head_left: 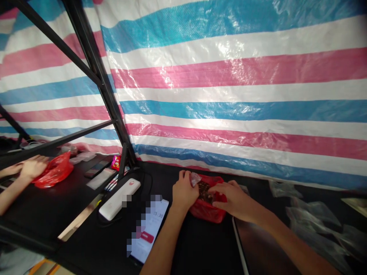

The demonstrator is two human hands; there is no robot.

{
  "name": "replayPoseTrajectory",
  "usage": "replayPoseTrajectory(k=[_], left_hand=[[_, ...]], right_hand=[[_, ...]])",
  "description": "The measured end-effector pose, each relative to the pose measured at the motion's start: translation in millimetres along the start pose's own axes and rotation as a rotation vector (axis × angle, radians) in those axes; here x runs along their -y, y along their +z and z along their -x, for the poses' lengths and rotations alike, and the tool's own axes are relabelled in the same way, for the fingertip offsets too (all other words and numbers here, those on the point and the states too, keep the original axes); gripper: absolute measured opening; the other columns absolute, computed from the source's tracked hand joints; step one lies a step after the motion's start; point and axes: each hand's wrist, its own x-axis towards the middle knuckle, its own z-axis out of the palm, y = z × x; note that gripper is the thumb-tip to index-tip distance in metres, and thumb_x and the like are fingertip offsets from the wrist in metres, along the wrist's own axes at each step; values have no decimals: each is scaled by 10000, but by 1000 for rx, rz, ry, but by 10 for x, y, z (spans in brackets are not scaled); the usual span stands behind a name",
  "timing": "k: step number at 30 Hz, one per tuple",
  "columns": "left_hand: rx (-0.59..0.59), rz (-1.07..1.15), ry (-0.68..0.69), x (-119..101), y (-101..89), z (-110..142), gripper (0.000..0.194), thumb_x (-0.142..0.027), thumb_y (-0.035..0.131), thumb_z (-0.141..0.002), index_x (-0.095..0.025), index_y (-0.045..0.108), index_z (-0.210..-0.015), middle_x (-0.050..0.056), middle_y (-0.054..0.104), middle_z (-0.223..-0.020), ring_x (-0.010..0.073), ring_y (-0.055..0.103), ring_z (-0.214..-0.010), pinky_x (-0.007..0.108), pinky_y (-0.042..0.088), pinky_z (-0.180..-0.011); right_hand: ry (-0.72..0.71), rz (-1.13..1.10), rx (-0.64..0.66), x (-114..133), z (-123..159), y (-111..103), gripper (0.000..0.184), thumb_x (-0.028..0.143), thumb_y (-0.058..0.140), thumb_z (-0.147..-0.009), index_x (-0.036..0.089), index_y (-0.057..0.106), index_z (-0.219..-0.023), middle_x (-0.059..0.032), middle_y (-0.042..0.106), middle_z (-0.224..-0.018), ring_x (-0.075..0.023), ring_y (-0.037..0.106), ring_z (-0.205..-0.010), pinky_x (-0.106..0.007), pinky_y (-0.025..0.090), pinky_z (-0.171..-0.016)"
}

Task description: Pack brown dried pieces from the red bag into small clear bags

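Observation:
A red plastic bag [210,217] sits with its mouth open on the black table, holding many small brown pieces [204,191] that I cannot identify. At its left rim is my left hand [185,193], its fingers closed on a small clear plastic bag [195,178]. From the right, my right hand [233,198] reaches over the mouth of the red bag. Its thumb and fingers are apart near the brown pieces, and no object shows between them.
A lit phone [151,233] and a white power strip [120,198] lie left of my arms. Clear bags [309,214] and a dark flat device [266,248] are on the right. Beyond a black frame post [97,76], another person's hand [34,167] touches a red bag [57,170].

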Motion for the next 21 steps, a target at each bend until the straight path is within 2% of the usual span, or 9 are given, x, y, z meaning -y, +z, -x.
replayPoseTrajectory(k=[4,8,11,14,16,19,21], left_hand=[[33,49,-40,36,-3,-24,339,-212,613,-863,-239,644,-1200,97,712,-1031,292,710,-923,362,499,-812],[-9,165,-21,55,-23,-73,169,-183,594,-851,-240,730,-933,70,688,-888,273,668,-932,350,482,-850],[-30,443,21,51,-15,-96,150,-181,582,-855,-211,723,-893,37,693,-849,212,648,-836,297,473,-787],[14,758,55,19,-3,-92,137,-270,609,-893,-176,704,-920,7,683,-800,152,594,-704,250,441,-676],[-2,875,66,-17,-11,-79,184,-333,637,-900,-159,694,-922,-2,659,-764,135,559,-664,242,424,-641],[-38,894,81,-66,-54,-52,217,-363,629,-920,-156,684,-952,13,667,-806,150,598,-719,253,467,-689],[-6,759,134,-74,-91,-27,236,-358,640,-917,-174,689,-1057,39,706,-944,181,651,-837,286,510,-801]], right_hand=[[5,3,-19,39,65,-28,279,270,679,-888,280,748,-1159,-45,789,-1189,-306,673,-1067,-488,417,-992],[-44,-41,-43,165,71,-58,177,277,680,-886,260,704,-1060,-18,780,-1065,-256,665,-988,-422,425,-948],[-59,-9,-71,175,77,-77,172,281,688,-878,248,686,-1048,-19,767,-1044,-243,661,-970,-404,413,-935],[-51,105,-91,109,96,-83,215,248,686,-869,245,705,-1083,-55,757,-1120,-265,654,-1025,-413,397,-934],[-40,175,-87,61,115,-84,247,230,676,-878,248,719,-1121,-71,749,-1169,-279,651,-1067,-427,391,-940],[-21,242,-67,29,145,-93,266,239,674,-902,251,727,-1162,-84,747,-1187,-299,651,-1117,-456,388,-970],[-5,276,-62,34,157,-102,261,246,669,-913,253,733,-1166,-93,741,-1183,-308,652,-1128,-470,392,-989]])
